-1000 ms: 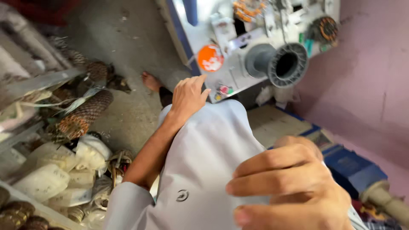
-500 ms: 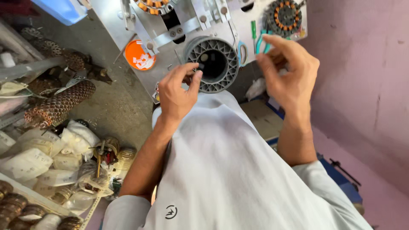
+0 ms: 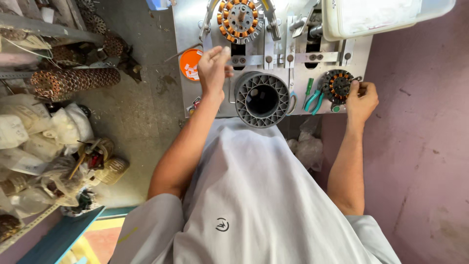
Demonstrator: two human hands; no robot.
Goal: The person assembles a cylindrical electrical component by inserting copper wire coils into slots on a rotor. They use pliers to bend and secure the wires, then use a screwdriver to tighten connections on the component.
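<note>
metal bench (image 3: 190,34): right hand (image 3: 360,99) grips wound stator (image 3: 337,86); clear box (image 3: 376,17) above.

Crowded around the grey ribbed spool (image 3: 262,99), little open room.
Just left of it, blocked by the left hand (image 3: 213,71) and an orange round tag (image 3: 190,64); directly above, by a copper-wound stator (image 3: 241,18) in its clamp; to the right, by green-handled pliers (image 3: 312,96), a second stator (image 3: 338,86) and the right hand (image 3: 361,101). Open only below, toward the body.
</note>
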